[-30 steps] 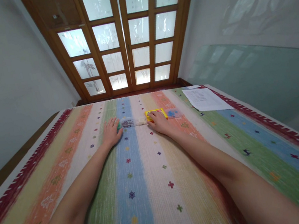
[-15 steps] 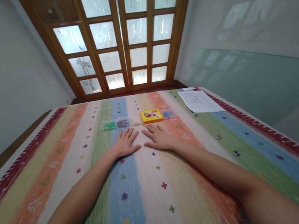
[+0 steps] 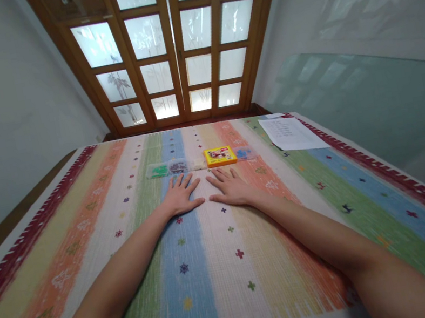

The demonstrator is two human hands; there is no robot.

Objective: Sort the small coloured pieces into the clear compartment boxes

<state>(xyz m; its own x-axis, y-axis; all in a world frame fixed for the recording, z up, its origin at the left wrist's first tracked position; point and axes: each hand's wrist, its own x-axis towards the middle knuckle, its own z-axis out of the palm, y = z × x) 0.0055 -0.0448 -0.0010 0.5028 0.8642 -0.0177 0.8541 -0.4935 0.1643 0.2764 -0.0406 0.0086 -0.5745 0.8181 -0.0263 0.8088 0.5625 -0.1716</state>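
My left hand (image 3: 181, 196) and my right hand (image 3: 231, 187) lie flat side by side on the striped cloth (image 3: 140, 259), fingers spread, thumbs nearly touching, holding nothing. Just beyond the fingertips sits a small yellow box (image 3: 219, 156) with a printed picture on its lid. To its left lies a row of clear bags: one with green pieces (image 3: 159, 170), one with dark pieces (image 3: 176, 166) and a pale one. A bag of blue pieces (image 3: 244, 153) lies to the box's right.
A white printed sheet (image 3: 291, 134) lies at the far right of the cloth. Wooden doors with frosted glass panes (image 3: 172, 51) stand behind the surface. A white wall is on the left, a glass panel (image 3: 366, 99) on the right.
Both hands have let go of the bags and the yellow box, drawn back toward me and settled flat on the cloth. The box and bags stay in their row.
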